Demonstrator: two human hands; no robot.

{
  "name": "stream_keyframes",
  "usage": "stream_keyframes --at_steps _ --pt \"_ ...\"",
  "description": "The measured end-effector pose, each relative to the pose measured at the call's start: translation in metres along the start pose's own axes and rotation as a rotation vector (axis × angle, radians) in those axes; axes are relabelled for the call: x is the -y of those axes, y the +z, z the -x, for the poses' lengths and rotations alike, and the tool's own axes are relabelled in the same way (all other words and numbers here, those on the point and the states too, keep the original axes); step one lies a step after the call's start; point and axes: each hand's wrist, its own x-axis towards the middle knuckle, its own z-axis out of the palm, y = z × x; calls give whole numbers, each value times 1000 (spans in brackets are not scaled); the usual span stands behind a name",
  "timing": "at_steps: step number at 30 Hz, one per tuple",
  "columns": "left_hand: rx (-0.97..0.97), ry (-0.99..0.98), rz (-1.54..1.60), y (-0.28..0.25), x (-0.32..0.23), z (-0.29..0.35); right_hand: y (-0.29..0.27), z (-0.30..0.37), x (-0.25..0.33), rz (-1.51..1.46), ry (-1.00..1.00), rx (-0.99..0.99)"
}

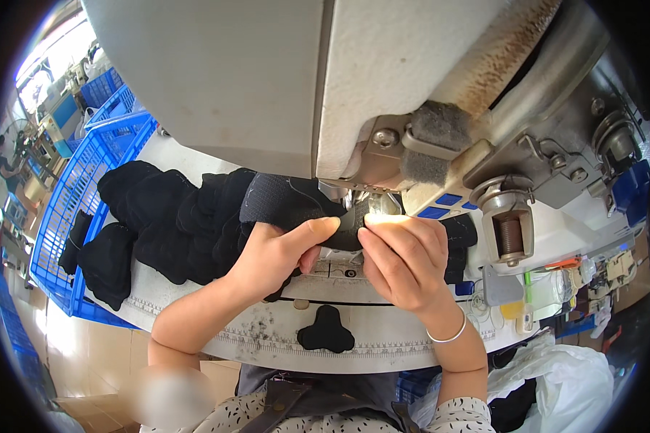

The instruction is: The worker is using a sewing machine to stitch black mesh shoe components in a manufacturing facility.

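A dark grey-black fabric piece (285, 202) lies under the lit needle area of a sewing machine (383, 144). My left hand (278, 249) pinches its near edge between thumb and fingers. Close by on the right, my right hand (408, 256) has its fingertips pressed together on the same fabric, just in front of the presser foot. The needle itself is hard to make out in the glare. To the left, a heap of black fabric pieces (173, 220) spreads over the white table (253, 328). One black three-lobed piece (326, 330) rests alone near the front edge.
Blue plastic crates (68, 206) stand against the table's left side. A thread tension unit (504, 209) juts from the machine at right. Small tools and a yellow-capped bottle (514, 309) sit at the right end. Below hangs a white plastic bag (556, 386).
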Motion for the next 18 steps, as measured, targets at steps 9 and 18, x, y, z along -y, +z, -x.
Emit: stream_keyframes --at_steps 9,18 --pt "61 -16 216 -1 -6 -11 2 -2 2 64 81 14" --pt "-64 -10 169 7 1 -7 0 -1 1 62 128 52"
